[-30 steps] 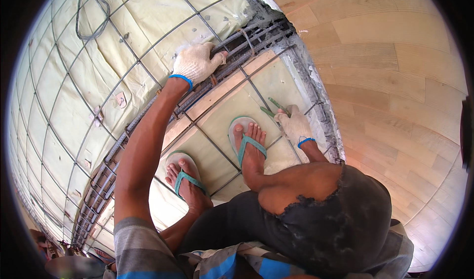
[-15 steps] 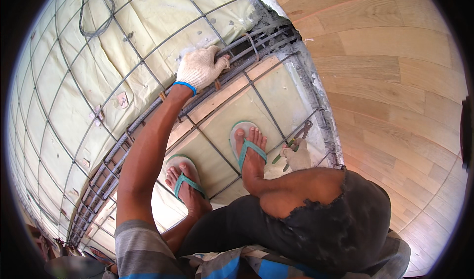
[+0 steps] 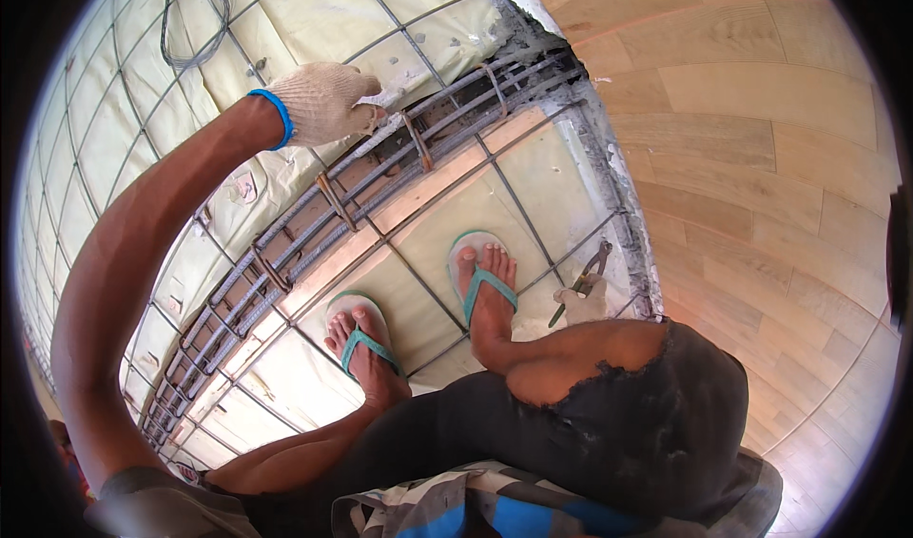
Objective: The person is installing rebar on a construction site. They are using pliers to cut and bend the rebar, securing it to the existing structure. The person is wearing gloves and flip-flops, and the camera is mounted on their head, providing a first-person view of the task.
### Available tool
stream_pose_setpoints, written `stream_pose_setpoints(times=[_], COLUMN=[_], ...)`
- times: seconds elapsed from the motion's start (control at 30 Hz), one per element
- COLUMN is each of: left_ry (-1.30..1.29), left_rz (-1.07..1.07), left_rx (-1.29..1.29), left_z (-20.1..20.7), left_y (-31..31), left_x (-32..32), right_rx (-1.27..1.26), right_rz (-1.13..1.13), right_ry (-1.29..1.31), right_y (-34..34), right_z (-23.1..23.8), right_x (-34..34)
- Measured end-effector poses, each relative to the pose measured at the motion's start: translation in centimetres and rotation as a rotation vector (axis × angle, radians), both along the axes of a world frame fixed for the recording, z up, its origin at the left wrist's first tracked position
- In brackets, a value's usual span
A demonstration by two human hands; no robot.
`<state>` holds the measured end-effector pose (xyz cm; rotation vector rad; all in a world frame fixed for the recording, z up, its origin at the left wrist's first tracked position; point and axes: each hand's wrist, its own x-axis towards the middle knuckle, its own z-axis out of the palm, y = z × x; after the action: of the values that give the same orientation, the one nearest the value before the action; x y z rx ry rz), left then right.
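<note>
A white knitted glove with a blue cuff covers my left hand (image 3: 328, 105), which is over the upper edge of a long rebar cage (image 3: 418, 143). Its fingers are curled down by the top bar, and whatever they grip, if anything, is hidden. Low on the right, beside my knee, my gloved right hand (image 3: 588, 302) is closed around a pair of pincers (image 3: 596, 260) with green handles. The jaws point up and away from me. My knee partly hides this hand.
My sandalled feet (image 3: 490, 286) stand on pale sheeting under a steel mesh (image 3: 518, 205). More mesh over yellowish sheeting (image 3: 276, 24) spreads to the left. A coil of wire (image 3: 198, 24) lies at the far left. Rough concrete edging (image 3: 609, 148) borders wood-look flooring (image 3: 742, 129).
My left hand has moved left along the cage, its elbow swinging outward, uncovering a tie on the bars. The pincers in my right hand have turned slightly, and their handles look closer together.
</note>
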<state>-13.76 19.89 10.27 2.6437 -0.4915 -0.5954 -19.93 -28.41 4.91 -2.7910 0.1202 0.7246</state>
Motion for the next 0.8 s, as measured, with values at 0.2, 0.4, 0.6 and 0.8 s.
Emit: stream_pose_setpoints(times=[0.2, 0.4, 0.6, 0.8], left_ry=[0.129, 0.025, 0.155, 0.042], left_rz=[-0.064, 0.020, -0.005, 0.251], left_rx=[0.188, -0.056, -0.193, -0.448], left_z=[6.8, 0.8, -0.5, -3.4], left_y=[3.8, 0.1, -6.7, -14.3], left_x=[-2.3, -2.9, 0.1, 7.8], right_rx=[0.591, 1.049, 0.900, 0.693], right_rz=[-0.417, -0.729, -0.668, -0.509], right_ry=[0.304, 0.571, 0.396, 0.215], right_y=[1.8, 0.9, 5.6, 7.6], right_z=[3.5, 4.5, 6.4, 5.1], right_x=[0.1, -0.5, 3.4, 8.0])
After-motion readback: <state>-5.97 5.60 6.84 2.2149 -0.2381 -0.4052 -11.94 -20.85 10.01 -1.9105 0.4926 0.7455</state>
